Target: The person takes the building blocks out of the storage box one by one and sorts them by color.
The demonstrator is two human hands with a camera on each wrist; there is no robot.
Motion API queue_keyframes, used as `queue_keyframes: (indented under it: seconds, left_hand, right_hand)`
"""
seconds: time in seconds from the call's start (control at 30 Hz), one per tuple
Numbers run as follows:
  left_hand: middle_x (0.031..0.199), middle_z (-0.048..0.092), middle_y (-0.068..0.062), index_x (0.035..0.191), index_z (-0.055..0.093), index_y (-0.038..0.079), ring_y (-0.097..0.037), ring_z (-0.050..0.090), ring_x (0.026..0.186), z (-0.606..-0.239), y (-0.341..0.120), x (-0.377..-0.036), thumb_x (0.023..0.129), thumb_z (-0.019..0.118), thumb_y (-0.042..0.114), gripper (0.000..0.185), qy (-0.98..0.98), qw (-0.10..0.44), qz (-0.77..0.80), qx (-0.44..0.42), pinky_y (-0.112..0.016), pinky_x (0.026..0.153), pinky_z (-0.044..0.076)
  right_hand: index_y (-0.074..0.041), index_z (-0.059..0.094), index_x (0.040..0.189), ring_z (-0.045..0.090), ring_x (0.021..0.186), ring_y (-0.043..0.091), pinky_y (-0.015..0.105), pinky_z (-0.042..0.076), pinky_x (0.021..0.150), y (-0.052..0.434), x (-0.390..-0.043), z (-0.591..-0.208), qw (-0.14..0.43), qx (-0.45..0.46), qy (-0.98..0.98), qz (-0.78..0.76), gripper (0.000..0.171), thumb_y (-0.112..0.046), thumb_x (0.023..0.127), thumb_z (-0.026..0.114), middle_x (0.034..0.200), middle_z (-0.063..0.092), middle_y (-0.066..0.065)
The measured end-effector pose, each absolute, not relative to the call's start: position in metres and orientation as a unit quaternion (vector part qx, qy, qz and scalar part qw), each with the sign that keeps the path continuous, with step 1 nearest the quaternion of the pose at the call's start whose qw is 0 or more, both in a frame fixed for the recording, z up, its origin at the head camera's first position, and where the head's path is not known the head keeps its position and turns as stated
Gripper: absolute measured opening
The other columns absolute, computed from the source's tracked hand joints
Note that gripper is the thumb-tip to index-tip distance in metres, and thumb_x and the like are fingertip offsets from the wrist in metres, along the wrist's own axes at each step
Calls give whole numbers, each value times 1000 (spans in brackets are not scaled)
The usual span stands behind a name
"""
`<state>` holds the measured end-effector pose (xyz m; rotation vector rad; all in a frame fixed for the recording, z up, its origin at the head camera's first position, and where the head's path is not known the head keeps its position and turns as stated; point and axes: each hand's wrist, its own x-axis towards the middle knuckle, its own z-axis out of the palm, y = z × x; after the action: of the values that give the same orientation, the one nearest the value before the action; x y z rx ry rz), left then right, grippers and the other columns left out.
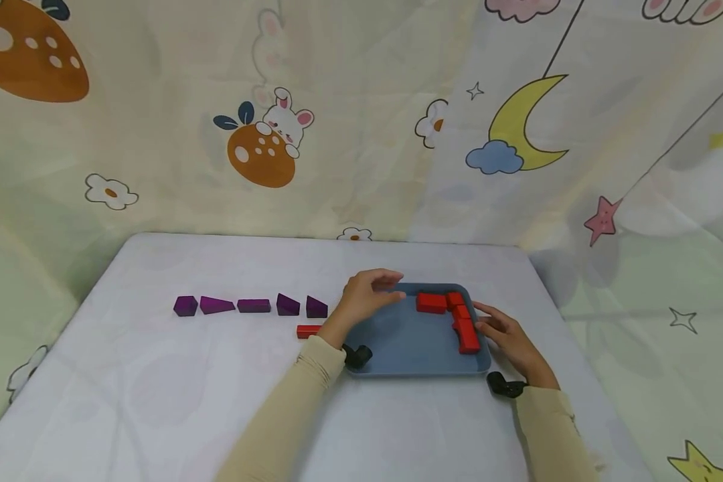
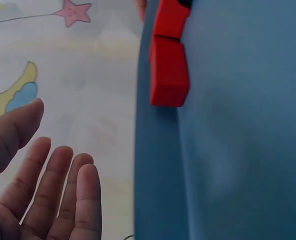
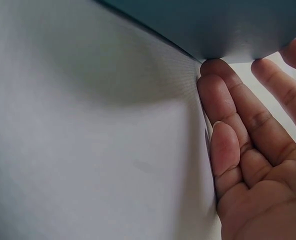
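A blue-grey tray (image 1: 406,341) holds several red blocks (image 1: 430,303) along its back and right side. My left hand (image 1: 364,294) hovers over the tray's back left corner, thumb and fingers apart with nothing between them. In the left wrist view, the left hand (image 2: 50,195) shows its palm side beside the tray rim (image 2: 160,180), away from the red block (image 2: 169,75). My right hand (image 1: 512,341) is at the tray's right edge. Fingertips of the right hand (image 3: 258,145) touch the tray's outer wall (image 3: 213,32) in the right wrist view, the lower fingers lying along the white tabletop.
Left of the tray, a purple cube-like block (image 1: 185,306) and several other purple blocks (image 1: 254,306) stand in a row. A red block (image 1: 308,331) lies in front of them, partly hidden by the left wrist. A patterned cloth (image 1: 361,134) hangs behind the white table (image 1: 156,402).
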<state>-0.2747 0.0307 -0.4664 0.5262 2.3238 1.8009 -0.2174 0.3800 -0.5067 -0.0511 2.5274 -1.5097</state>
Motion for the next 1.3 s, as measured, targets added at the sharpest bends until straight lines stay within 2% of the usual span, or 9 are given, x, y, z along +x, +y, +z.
queue_keyframes:
  seconds: [0.23, 0.47, 0.87, 0.97, 1.13, 1.3]
  left_hand:
    - [136, 74, -15, 136, 74, 3, -28, 71, 123, -482, 49, -293, 97, 83, 14, 41, 782, 86, 592, 173, -41, 103, 59]
    - [136, 74, -12, 136, 74, 4, -28, 70, 125, -494, 67, -304, 95, 84, 13, 42, 780, 125, 594, 150, -38, 104, 59]
    - [123, 79, -10, 128, 79, 6, -26, 75, 113, -503, 97, -305, 84, 94, 8, 46, 833, 103, 526, 136, -31, 97, 59]
    - [118, 80, -9, 124, 81, 7, -24, 74, 110, -505, 102, -304, 84, 94, 9, 42, 844, 88, 512, 135, -31, 94, 59]
    - [110, 81, -7, 118, 83, 7, -21, 73, 103, -507, 105, -304, 84, 95, 9, 37, 850, 82, 503, 131, -30, 89, 58]
    - [107, 81, -6, 115, 84, 8, -18, 72, 99, -500, 104, -302, 83, 95, 11, 35, 854, 92, 494, 135, -29, 87, 57]
  right_hand:
    - [-2, 41, 165, 60, 128, 22, 61, 41, 118, 378, -218, -505, 99, -27, 849, -519, 59, -19, 113, 61, 144, 61, 30]
    - [-4, 41, 165, 57, 135, 40, 66, 39, 119, 377, -219, -506, 96, -25, 848, -520, 59, -19, 112, 62, 145, 61, 31]
    - [-3, 43, 164, 61, 117, 5, 59, 41, 118, 379, -221, -506, 92, -25, 848, -521, 58, -20, 112, 62, 142, 63, 29]
    - [-3, 43, 164, 61, 115, 2, 54, 43, 117, 379, -220, -505, 91, -26, 849, -520, 58, -20, 112, 63, 142, 64, 29]
    - [-2, 43, 164, 61, 116, 3, 40, 46, 113, 379, -219, -504, 92, -23, 849, -520, 58, -20, 112, 63, 141, 64, 28]
    - [-3, 44, 164, 60, 118, 4, 40, 46, 112, 381, -218, -505, 93, -21, 851, -517, 58, -22, 112, 63, 142, 63, 28]
